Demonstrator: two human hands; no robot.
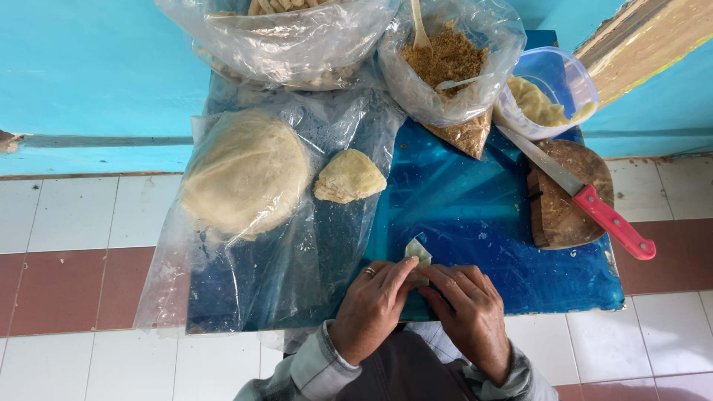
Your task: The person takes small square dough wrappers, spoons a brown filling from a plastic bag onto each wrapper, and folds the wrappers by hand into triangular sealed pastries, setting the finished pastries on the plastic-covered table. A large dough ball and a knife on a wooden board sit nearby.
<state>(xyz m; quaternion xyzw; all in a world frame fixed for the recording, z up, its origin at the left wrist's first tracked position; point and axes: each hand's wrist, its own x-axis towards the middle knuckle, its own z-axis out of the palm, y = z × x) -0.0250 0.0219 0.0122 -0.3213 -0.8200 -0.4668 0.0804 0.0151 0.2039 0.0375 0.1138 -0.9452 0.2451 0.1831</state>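
Dough piece [418, 251] pinched by both hands, blue table [475, 215], tiled floor [67, 245]

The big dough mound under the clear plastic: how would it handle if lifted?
The dough mound looks soft and dense, so probably heavy and saggy. The plastic sheet over it is thin and wrinkled, so likely to slip rather than support it.

Lower centre, a pale matt dough piece [418, 251] rests on the glossy blue tabletop [475, 215]. Upper left, crinkled clear plastic sheeting [245, 275] shines. At right, a rough wooden board [568, 200] carries a metal-bladed knife [587, 199] with smooth red plastic handle.
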